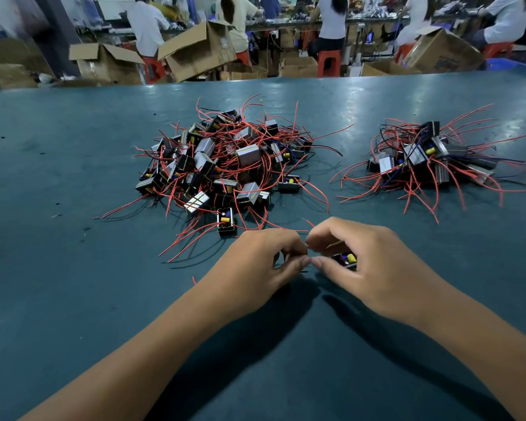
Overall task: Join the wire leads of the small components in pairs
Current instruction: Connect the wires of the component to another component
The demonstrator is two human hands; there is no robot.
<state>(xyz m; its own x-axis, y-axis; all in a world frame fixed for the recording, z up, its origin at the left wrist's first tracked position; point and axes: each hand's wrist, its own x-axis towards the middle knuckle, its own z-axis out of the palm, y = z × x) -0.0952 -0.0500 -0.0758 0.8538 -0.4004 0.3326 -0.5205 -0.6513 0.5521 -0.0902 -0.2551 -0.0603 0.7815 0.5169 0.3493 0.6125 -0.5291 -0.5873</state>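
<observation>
Hands: my left hand (266, 262) and right hand (357, 262) pinch thin wire leads (306, 259) together at 6 o'clock.
Part: a small component (346, 260) sits under my right fingers.
Piles: big pile (225, 159) at 11, small pile (425, 159) at 1.

Large component pile (225, 165) left on table (58, 268), smaller pile (425, 159) right, hands (310, 262) before them.

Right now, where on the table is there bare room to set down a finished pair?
Bare mat lies left of the big pile, and a strip between it and the small pile, crossed by stray leads. The near right, below the small pile, is open too. It is crowded before the left hand and right hand, where red leads spill from the big pile.
</observation>
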